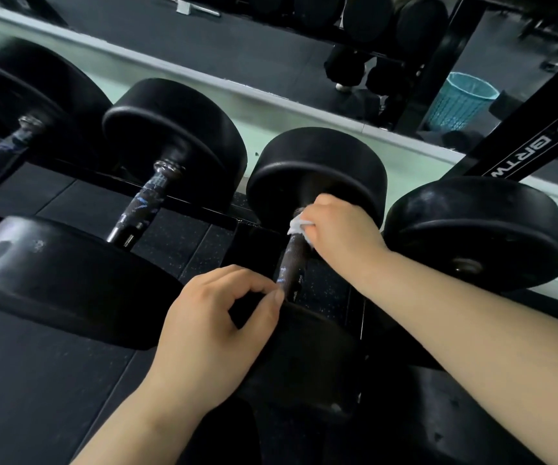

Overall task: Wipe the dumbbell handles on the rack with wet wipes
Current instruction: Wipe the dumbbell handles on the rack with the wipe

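**A:** Which step is in hand?

**B:** Wiping, partway along the rack (203,209). The right hand (334,229) is gripping a bunched white wet wipe (299,224), fingers curled round it. It is pressing the wipe onto the far end of a dumbbell handle (292,256), just under the far head (317,169).

**A:** And the other hand?

**B:** The left hand (210,327) is resting at the rim of the near head (304,357). Its fingers are curled, with the thumb tip meeting the fingertips beside the handle's near end. I cannot tell whether it is pinching anything or only steadying the weight.

**A:** Where is the dumbbell sitting?

**B:** On the rack, between two others, with its handle running toward the camera. Most of the knurled bar is showing bare below the wipe.

**A:** What is the next move calling for?

**B:** Probably drawing the wipe down the bar toward the near head, wrapping it round so the underside is covered too. The left fingers would need to be clearing out of the way. After that the neighbouring handle (146,203), to the left, looks like a likely candidate.

**A:** Anywhere to put a spent wipe?

**B:** A blue basket (462,99) is showing in the mirror behind.
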A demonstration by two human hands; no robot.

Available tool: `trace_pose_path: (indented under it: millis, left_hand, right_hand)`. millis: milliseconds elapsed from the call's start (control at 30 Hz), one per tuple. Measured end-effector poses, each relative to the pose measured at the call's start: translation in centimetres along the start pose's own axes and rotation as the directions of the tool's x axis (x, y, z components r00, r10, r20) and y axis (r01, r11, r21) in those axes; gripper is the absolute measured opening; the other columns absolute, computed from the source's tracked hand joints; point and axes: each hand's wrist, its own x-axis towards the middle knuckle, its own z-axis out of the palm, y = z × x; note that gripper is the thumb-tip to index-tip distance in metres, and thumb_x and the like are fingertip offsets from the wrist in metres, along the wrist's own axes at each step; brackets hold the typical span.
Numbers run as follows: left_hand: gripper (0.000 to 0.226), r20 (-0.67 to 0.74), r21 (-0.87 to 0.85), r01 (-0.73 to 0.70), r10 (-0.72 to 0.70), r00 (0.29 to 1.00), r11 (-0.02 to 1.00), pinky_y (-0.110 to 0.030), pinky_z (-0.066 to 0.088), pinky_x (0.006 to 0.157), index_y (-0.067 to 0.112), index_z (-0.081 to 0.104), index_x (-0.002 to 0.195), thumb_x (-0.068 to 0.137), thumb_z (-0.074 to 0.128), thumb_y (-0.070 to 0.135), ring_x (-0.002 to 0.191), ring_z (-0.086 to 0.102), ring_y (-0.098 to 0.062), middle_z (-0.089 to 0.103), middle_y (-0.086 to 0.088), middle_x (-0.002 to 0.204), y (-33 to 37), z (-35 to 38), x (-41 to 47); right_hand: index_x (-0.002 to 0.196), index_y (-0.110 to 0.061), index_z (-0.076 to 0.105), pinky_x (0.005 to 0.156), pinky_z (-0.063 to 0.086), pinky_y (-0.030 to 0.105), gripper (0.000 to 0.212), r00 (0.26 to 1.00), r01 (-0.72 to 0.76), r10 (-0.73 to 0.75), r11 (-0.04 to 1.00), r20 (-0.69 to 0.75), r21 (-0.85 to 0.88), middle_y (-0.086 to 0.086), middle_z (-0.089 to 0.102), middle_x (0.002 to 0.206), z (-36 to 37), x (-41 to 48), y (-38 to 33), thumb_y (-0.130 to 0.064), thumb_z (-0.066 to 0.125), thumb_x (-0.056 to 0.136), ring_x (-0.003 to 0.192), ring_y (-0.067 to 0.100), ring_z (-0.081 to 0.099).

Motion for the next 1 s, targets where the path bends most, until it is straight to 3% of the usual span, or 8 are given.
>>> trace_pose_path:
  millis: [133, 300, 500, 667, 767, 833, 900, 1000]
  left_hand:
    - [0.022, -0.003, -0.002, 0.021, -0.021, 1.000, 1.000, -0.006, 0.040, 0.073, 0.036, 0.061, 0.072, 0.073, 0.043, 0.049, 0.085, 0.057, 0.004, 0.059, 0.025, 0.095, -0.2, 0.1, 0.0]
    - [0.023, -0.018, -0.013, 0.010, -0.010, 1.000, 1.000, -0.007, 0.041, 0.073, 0.037, 0.057, 0.089, 0.074, 0.044, 0.047, 0.083, 0.057, 0.002, 0.060, 0.023, 0.095, -0.2, 0.1, 0.1]
    - [0.024, -0.015, -0.013, 0.010, -0.010, 1.000, 1.000, -0.005, 0.040, 0.072, 0.037, 0.058, 0.089, 0.073, 0.043, 0.047, 0.084, 0.057, 0.005, 0.059, 0.026, 0.095, -0.2, 0.2, 0.1]
    - [0.024, -0.023, -0.018, 0.017, -0.017, 1.000, 1.000, -0.004, 0.040, 0.069, 0.031, 0.064, 0.072, 0.073, 0.044, 0.044, 0.081, 0.057, 0.005, 0.062, 0.023, 0.090, -0.3, 0.2, 0.0]
    - [0.021, -0.024, 0.005, -0.001, 0.001, 1.000, 1.000, -0.002, 0.038, 0.073, 0.035, 0.061, 0.078, 0.074, 0.043, 0.045, 0.084, 0.056, 0.008, 0.059, 0.029, 0.093, -0.2, 0.2, 0.0]
    - [0.018, -0.031, 0.006, -0.015, 0.015, 0.999, 1.000, 0.001, 0.036, 0.074, 0.039, 0.058, 0.064, 0.074, 0.044, 0.043, 0.084, 0.055, 0.011, 0.058, 0.031, 0.093, 0.0, 0.2, 0.0]
    - [0.012, -0.032, 0.001, -0.026, 0.026, 0.999, 1.000, 0.002, 0.035, 0.074, 0.046, 0.054, 0.068, 0.074, 0.045, 0.041, 0.084, 0.055, 0.014, 0.058, 0.031, 0.094, 0.2, 0.2, 0.0]
    - [0.011, -0.034, -0.005, -0.037, 0.037, 0.999, 0.999, 0.004, 0.034, 0.073, 0.046, 0.054, 0.071, 0.074, 0.045, 0.039, 0.083, 0.054, 0.017, 0.058, 0.031, 0.095, 0.3, 0.2, 0.0]
  right_hand:
    - [0.106, -0.006, 0.061, 0.076, 0.044, 0.035, 0.027, 0.999, -0.052, 0.051, 0.998, 0.008, 0.021, 0.009, 0.052, 0.108, 0.4, 0.0, -0.4, -0.009, 0.039, 0.091, 0.095, 0.032, 0.055]
    - [0.094, -0.006, 0.065, 0.078, 0.046, 0.035, 0.021, 0.983, 0.065, -0.088, 0.988, 0.163, 0.143, 0.007, 0.059, 0.102, -0.3, -1.6, -1.2, -0.011, 0.046, 0.084, 0.093, 0.025, 0.056]
    - [0.078, -0.012, 0.059, 0.056, 0.032, 0.024, 0.013, 0.998, -0.061, 0.051, 0.961, 0.042, 0.271, -0.004, 0.051, 0.083, -0.3, -0.6, -0.4, -0.018, 0.051, 0.086, 0.079, 0.016, 0.048]
    - [0.063, -0.026, 0.054, 0.057, 0.041, 0.022, 0.019, 0.955, -0.056, -0.041, 0.947, 0.294, 0.316, -0.010, 0.056, 0.066, -0.8, -3.1, -1.3, -0.014, 0.059, 0.076, 0.064, 0.007, 0.051]
    - [0.064, -0.025, 0.050, 0.063, 0.046, 0.027, 0.019, 0.949, -0.173, 0.062, 0.921, 0.308, 0.349, -0.008, 0.056, 0.061, -2.2, -3.9, 0.9, -0.011, 0.055, 0.075, 0.061, 0.011, 0.053]
    - [0.071, -0.015, 0.053, 0.055, 0.045, 0.024, 0.012, 0.902, -0.299, 0.139, 0.885, 0.409, 0.358, 0.001, 0.061, 0.063, -2.8, -4.4, 2.9, -0.006, 0.050, 0.077, 0.055, 0.013, 0.053]
    - [0.074, -0.006, 0.056, 0.051, 0.042, 0.020, 0.013, 0.859, -0.414, 0.215, 0.826, 0.466, 0.383, 0.009, 0.062, 0.067, -2.3, -4.5, 4.1, -0.001, 0.046, 0.079, 0.056, 0.016, 0.053]
    - [0.069, -0.014, 0.054, 0.061, 0.051, 0.030, 0.019, 0.877, -0.467, 0.297, 0.705, 0.377, 0.534, 0.007, 0.057, 0.075, -0.6, -3.1, 4.1, -0.002, 0.048, 0.082, 0.070, 0.019, 0.055]
